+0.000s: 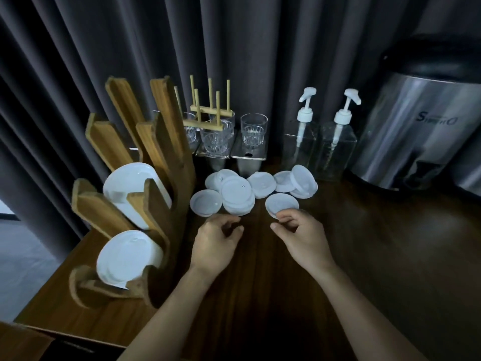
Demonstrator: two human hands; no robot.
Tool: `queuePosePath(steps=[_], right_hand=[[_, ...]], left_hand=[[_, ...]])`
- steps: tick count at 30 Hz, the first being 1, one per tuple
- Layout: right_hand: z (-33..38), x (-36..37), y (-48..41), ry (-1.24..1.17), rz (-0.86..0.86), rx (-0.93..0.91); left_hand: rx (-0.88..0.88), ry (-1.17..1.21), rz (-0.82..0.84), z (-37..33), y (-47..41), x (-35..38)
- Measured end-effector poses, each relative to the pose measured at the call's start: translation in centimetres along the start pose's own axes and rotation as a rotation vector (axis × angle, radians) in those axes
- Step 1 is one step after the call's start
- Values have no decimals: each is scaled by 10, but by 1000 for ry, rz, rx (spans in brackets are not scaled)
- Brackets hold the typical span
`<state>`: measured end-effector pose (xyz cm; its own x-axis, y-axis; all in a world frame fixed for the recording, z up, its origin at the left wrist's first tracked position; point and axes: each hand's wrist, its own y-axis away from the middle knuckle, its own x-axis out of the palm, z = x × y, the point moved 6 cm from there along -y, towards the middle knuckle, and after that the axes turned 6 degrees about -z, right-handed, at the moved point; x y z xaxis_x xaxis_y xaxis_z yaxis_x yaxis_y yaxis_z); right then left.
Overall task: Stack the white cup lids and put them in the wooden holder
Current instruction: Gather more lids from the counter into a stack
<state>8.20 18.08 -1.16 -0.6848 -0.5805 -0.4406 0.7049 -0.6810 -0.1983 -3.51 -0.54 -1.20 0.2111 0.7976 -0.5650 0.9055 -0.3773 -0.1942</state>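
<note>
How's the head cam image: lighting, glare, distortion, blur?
Head view: dim overall, the near table sinking to black; loose white lids bright, their relief washed out; streaky glare on the steel urn; wide-angle bending tilts the wooden holder and curtain at left; left hand and right hand slightly soft.

A dark curtain (260, 48) hung behind. Clear glasses (253, 130) stood on steel containers (248, 155), beside two pump bottles (338, 149) (both transparent) and a steel dispenser (416, 131) on the wooden table (364, 256).
</note>
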Motion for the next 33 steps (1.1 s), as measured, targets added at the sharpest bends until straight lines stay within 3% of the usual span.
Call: queuePosePath(steps=[10,19,25,33], right_hand=[[-66,-7,-44,281,35,-40],[-78,4,-56,463,106,-88],[-73,2,-52,355,84,-83],[-60,16,-42,63,54,-5]], left_hand=[[-61,25,-135,21,-19,36],[-165,108,-105,26,-38,55],[-215,149,-100,37,-56,56],[-71,337,-196,41,-48,49]])
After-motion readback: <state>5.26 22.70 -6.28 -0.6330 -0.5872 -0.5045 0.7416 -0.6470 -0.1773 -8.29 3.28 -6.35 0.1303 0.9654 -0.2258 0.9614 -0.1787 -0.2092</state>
